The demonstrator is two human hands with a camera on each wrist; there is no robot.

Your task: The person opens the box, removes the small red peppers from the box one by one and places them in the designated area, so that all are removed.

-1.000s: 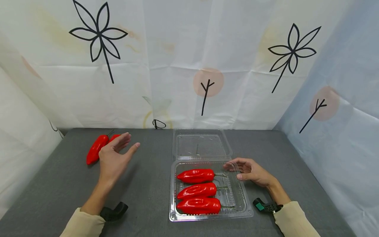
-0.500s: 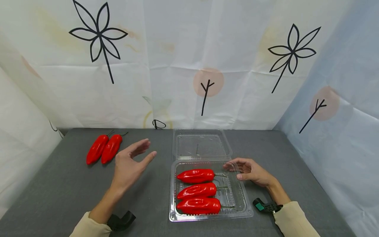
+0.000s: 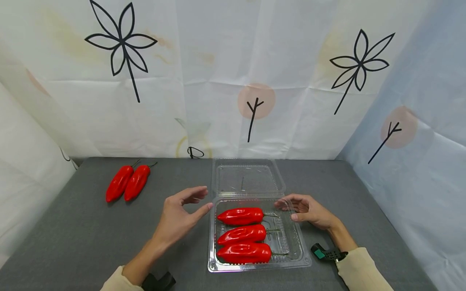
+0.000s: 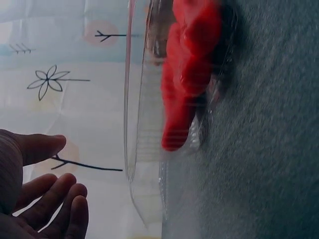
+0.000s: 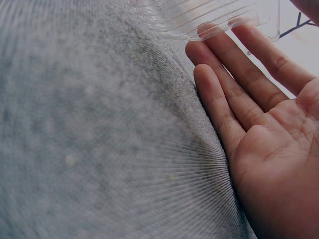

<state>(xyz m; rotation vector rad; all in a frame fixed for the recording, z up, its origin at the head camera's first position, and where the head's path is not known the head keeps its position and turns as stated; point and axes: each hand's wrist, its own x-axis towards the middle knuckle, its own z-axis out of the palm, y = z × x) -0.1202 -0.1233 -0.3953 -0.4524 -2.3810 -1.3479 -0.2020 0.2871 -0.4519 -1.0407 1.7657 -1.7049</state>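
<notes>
A clear plastic clamshell box (image 3: 214, 258) lies with its lid (image 3: 251, 173) folded back. Inside it, three red peppers (image 3: 244, 233) lie side by side, their stems pointing right. My left hand (image 3: 180, 216) is just left of the box, thumb and fingers spread apart and holding nothing; the left wrist view shows the hand (image 4: 45, 194) apart from the box wall. At the box's right side rests my right hand (image 3: 309, 210), fingers extended. In the right wrist view its fingertips (image 5: 204, 79) lie at the ridged plastic wall.
Two more red peppers (image 3: 127, 183) lie together at the back left of the grey tabletop (image 3: 65, 226). A white printed cloth (image 3: 218, 81) stands behind the table, with others at both sides.
My left hand has moved right and nearer, away from the two peppers at the back left and up to the box. The right hand and the box have stayed put.
</notes>
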